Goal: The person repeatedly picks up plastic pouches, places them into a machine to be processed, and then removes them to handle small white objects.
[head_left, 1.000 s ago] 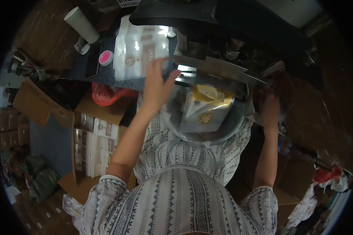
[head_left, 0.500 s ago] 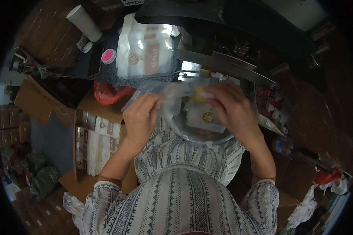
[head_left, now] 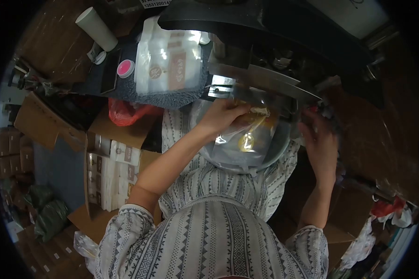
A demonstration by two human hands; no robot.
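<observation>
Over the round basin (head_left: 275,163) on the lap, my left hand (head_left: 222,117) pinches the upper edge of a clear plastic pouch (head_left: 246,139) with a round yellow mark. Something yellow and white shows at the pouch's top. My right hand (head_left: 319,139) is off to the right of the basin, its fingers bent and slightly blurred; whether it holds anything is hard to make out. Just beyond the pouch is the metal edge of a machine (head_left: 274,83).
A stack of printed pouches (head_left: 165,65) lies on a grey-blue towel (head_left: 172,98). Left of it are a pink-topped jar (head_left: 125,69) and a white cup (head_left: 97,29). An open carton (head_left: 89,172) of packets stands at the left, below a red bag (head_left: 123,111).
My left hand has moved right over the basin and now grips the pouch. My right hand has moved away to the right. The clear bag between the hands has left its earlier place.
</observation>
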